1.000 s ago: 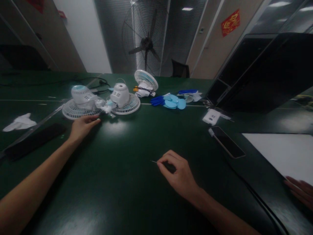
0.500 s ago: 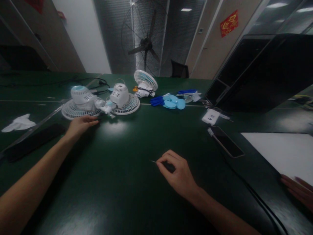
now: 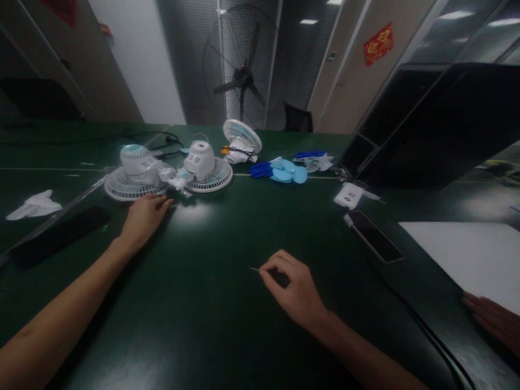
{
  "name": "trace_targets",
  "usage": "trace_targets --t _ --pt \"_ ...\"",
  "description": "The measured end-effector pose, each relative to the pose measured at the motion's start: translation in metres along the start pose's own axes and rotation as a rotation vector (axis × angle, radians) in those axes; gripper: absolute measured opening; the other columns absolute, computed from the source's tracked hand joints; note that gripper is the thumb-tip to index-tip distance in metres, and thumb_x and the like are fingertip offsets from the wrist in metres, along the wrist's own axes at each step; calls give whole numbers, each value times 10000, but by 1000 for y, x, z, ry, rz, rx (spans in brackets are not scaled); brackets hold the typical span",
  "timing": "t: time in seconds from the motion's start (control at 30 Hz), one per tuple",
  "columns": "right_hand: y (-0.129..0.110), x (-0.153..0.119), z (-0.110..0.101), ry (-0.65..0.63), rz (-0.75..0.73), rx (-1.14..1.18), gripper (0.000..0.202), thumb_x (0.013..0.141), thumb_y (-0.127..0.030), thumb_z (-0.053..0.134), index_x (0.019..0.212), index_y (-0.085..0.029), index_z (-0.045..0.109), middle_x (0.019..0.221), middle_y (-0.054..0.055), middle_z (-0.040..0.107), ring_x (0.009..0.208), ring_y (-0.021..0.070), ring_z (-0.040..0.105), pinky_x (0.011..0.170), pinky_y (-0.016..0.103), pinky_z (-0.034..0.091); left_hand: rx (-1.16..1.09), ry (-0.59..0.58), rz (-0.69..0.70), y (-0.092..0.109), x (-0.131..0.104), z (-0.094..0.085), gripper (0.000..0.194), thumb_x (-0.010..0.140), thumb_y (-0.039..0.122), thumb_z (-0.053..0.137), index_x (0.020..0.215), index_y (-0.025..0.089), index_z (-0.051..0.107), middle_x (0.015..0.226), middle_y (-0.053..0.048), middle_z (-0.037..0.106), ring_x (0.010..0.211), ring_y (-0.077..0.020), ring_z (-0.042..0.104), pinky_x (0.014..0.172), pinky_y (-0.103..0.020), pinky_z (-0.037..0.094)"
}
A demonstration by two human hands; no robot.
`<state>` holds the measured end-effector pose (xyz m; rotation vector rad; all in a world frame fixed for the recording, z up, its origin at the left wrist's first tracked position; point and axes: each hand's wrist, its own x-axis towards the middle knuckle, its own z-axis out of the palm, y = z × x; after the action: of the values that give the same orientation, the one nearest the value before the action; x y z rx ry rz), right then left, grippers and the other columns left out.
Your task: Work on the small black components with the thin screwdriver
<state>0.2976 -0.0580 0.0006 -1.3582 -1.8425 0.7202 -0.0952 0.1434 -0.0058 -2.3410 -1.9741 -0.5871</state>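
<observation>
My right hand (image 3: 296, 290), low in the middle, is closed around a small screwdriver (image 3: 281, 278). Its dark handle lies inside my fingers, and the thin metal shaft points left above the green table (image 3: 211, 303). My left hand (image 3: 145, 219) reaches to the front edge of a white fan head (image 3: 138, 167) lying grille-down. The thumb and fingers of that hand are drawn together low over the table; whatever is between them is too small or hidden. Beside that fan lies a second white fan head (image 3: 200, 162), with crumpled clear plastic (image 3: 174, 177) between the two.
Farther back lies a third small fan (image 3: 242, 142). Blue fan blades (image 3: 286, 170) and blue gloves (image 3: 261, 169) are right of it. A phone (image 3: 376, 236), a white box (image 3: 348, 195), a large monitor (image 3: 439, 124) and another person's hand (image 3: 493, 319) are on the right.
My left hand has shifted slightly right along the fan's front edge, with its fingers more curled. My right hand and the screwdriver stay almost still. The view has tilted up a little.
</observation>
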Motion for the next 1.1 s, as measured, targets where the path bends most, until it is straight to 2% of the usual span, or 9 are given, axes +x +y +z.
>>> trace_targets --t 0.17,0.3,0.37,0.43,0.53,0.63,0.7,0.8,1.1 --pt "-1 0 -1 -1 -4 20 106 987 -159 651 938 -209 729 954 24 672 833 175 661 713 294 521 -81 47 -23 -9 4 5 437 1035 330 503 1292 50 721 1303 -126 731 1152 -288 697 1065 -387 505" --pt "-1 0 -1 -17 4 28 108 994 -170 641 947 -210 730 969 26 676 837 171 662 715 288 527 -193 -47 30 1 0 3 471 1006 381 517 1378 159 700 1285 -98 754 1044 -289 740 976 -392 562" --pt "-1 0 -1 -12 8 18 113 993 -173 639 940 -210 731 960 25 674 831 171 661 716 291 525 -301 -132 135 22 -7 3 494 1002 398 521 1429 195 665 1336 -101 732 1102 -295 726 989 -413 565" --pt "-2 0 -1 -6 10 5 113 994 -180 635 945 -212 731 957 26 674 830 173 662 715 294 524 -411 -232 291 53 -21 4 490 1014 376 518 1465 219 628 1399 -99 694 1189 -283 692 1038 -438 546" --pt "-1 1 0 13 5 -37 113 994 -190 630 946 -218 728 958 30 674 829 178 665 721 301 524 -566 -388 477 108 -49 8 486 1039 323 527 1521 268 565 1355 -92 704 1111 -236 704 987 -415 568" --pt "0 0 1 23 -8 -86 113 988 -193 628 934 -224 722 950 32 675 820 182 669 729 309 521 -696 -508 550 149 -77 10 553 1022 245 569 1564 322 492 1299 -68 713 1045 -201 700 911 -359 580" --pt "1 -1 1 19 -10 -114 109 982 -189 630 937 -229 721 951 30 676 811 180 669 730 309 518 -755 -546 587 163 -89 10 597 1005 193 580 1574 333 466 1288 -64 709 1080 -200 686 932 -358 570" --pt "1 -2 1 3 -7 -142 101 968 -180 636 946 -233 719 976 32 680 805 177 666 711 303 513 -794 -566 599 167 -97 9 624 998 160 579 1583 334 445 1288 -73 695 1106 -203 672 937 -359 566" --pt "0 -2 2 -10 -27 -153 105 960 -167 635 941 -220 724 967 36 673 787 176 664 707 300 529 -822 -597 570 162 -94 12 593 1025 199 617 1570 361 446 1271 -44 684 1100 -194 669 969 -370 548"
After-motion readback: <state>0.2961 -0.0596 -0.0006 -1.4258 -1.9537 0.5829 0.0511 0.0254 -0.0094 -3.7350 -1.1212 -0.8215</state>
